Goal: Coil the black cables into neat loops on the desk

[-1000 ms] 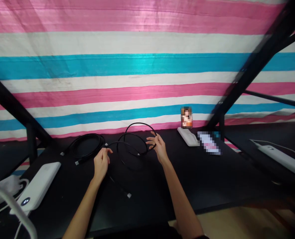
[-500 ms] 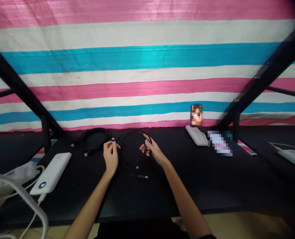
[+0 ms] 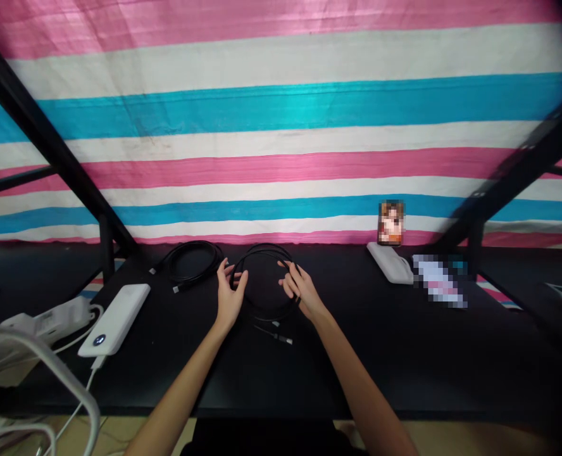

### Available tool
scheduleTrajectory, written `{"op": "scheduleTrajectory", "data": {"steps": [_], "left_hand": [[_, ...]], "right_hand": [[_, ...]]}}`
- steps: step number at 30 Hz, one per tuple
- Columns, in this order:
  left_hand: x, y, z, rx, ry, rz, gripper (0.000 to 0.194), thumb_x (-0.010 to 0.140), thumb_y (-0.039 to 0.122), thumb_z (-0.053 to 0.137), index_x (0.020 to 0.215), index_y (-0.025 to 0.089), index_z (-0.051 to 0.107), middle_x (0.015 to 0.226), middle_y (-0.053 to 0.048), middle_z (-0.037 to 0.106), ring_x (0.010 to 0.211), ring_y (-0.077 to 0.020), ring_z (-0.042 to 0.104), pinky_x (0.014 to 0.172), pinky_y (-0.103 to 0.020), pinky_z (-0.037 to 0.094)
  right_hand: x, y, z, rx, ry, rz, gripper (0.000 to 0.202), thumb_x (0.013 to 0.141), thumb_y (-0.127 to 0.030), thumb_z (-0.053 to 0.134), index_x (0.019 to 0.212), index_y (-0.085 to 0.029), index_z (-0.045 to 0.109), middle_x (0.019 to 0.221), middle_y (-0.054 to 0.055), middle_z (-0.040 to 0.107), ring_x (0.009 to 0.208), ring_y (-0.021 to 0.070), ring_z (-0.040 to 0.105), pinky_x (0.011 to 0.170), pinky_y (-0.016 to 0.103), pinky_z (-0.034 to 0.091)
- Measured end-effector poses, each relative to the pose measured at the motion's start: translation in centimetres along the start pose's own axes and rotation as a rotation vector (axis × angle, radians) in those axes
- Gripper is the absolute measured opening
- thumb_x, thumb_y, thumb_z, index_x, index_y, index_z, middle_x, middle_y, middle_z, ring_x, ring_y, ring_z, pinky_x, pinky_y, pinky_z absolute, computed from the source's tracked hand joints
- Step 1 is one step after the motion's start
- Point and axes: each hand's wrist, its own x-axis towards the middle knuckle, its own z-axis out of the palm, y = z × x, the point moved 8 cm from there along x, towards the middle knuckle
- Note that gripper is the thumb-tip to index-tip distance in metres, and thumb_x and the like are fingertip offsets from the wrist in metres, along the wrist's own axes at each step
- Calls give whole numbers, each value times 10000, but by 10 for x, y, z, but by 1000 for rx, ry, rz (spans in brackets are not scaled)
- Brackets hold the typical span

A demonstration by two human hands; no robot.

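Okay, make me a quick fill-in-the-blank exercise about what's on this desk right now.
1. Both hands hold a coiled ____ cable.
2. The left hand grips the loop's ____ side, opposite the right hand.
3. A second coiled cable lies to the ____ of the held one.
4. The power bank with the lit indicator is ____ in colour.

Missing words: black; left; left; white

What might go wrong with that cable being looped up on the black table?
The black coiled cable, gripped at each side by the left hand and right hand, may spring open. Its loose silver-tipped plug ends could snag. It might tangle with the second black cable coil close beside it.
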Motion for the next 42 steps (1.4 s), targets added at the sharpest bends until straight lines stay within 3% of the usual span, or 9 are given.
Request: {"op": "scheduleTrajectory", "data": {"steps": [3,7,11,15,20,25,31,37,42], "left_hand": [[0,-10,6,-54,-37,-124,679,693,409,666,1274,218,373,1225,-121,486,1106,-212,500,875,-314,421],[-9,-11,26,-299,-259,-303,649,719,473,616,1249,158,412,858,-65,631,722,-173,639,660,-286,478],[-13,2,28,-442,-300,-298,488,755,503,565,1083,145,514,450,106,377,390,-83,498,431,-184,380],[-16,0,29,-508,-357,-417,381,757,533,550,885,175,514,385,137,232,244,-19,212,291,-152,147],[-26,3,39,-430,-573,-468,425,759,580,509,905,180,509,376,138,243,228,-14,168,275,-148,87],[-31,6,42,-343,-652,-420,491,802,627,359,921,170,493,366,128,295,213,-32,244,277,-148,129],[-27,3,41,-228,-557,-337,422,782,589,439,905,187,472,392,107,407,267,-106,456,283,-165,282],[-21,3,34,-301,-402,-284,349,784,529,494,766,180,487,384,111,336,272,-63,385,303,-160,244],[-18,7,31,-335,-385,-272,336,786,481,529,657,185,437,401,103,310,319,-59,372,367,-179,262]], "right_hand": [[0,-1,-2,166,21,24,373,763,-522,587,950,-204,645,353,-145,210,301,39,218,645,267,472],[4,4,-11,117,71,20,381,728,-518,619,915,-188,643,330,-148,215,287,42,222,536,255,457],[9,7,-27,-181,160,-17,360,666,-426,691,899,-161,622,347,-115,388,304,66,366,442,241,421],[10,4,-33,-353,128,-22,506,668,-407,674,1082,-141,558,526,-52,561,370,95,494,390,225,406],[7,2,-38,-478,136,-63,616,614,-399,706,1168,-202,522,710,-37,567,377,58,458,360,208,408],[2,-6,-43,-792,221,-181,324,616,-418,698,845,-200,628,637,-13,574,485,103,517,412,197,407],[2,6,-39,-750,169,-75,291,727,-469,582,630,-202,518,481,-35,536,338,92,472,334,189,352],[3,15,-27,-533,89,35,369,747,-480,561,529,-202,453,336,-73,384,253,74,344,271,193,225],[2,22,-19,-152,23,177,402,705,-361,621,473,-220,325,309,-107,275,234,42,204,261,197,112]]}}
